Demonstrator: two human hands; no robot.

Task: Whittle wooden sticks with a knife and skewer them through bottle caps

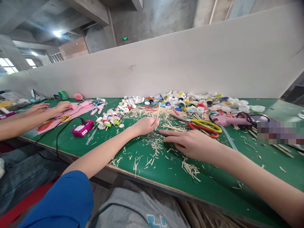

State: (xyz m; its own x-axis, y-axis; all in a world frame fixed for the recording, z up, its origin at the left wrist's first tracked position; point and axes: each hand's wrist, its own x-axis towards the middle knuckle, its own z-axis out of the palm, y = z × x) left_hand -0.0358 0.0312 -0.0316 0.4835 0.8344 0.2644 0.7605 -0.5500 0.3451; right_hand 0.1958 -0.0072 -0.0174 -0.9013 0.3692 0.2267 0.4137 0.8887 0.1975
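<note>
My left hand [146, 125] is closed around a thin wooden stick [158, 110], which points up from the fingers. Just to its right, my right hand [190, 142] grips a dark, narrow knife [161, 133], its index finger stretched along the top. The knife's tip is close to the stick's lower end; whether they touch I cannot tell. Pale wood shavings [155, 145] lie beneath both hands and around them on the green tabletop [152, 174]. Scissors [204, 125] with red and yellow handles rest beyond my right hand.
Many bottle caps [180, 99] are heaped along the white partition [166, 69]. At right lie a pink glue gun [228, 120] and wooden sticks [282, 150]. A magenta box [82, 128] with a black cable sits left. Another person's hands [63, 106] work over pink sheet material [82, 109].
</note>
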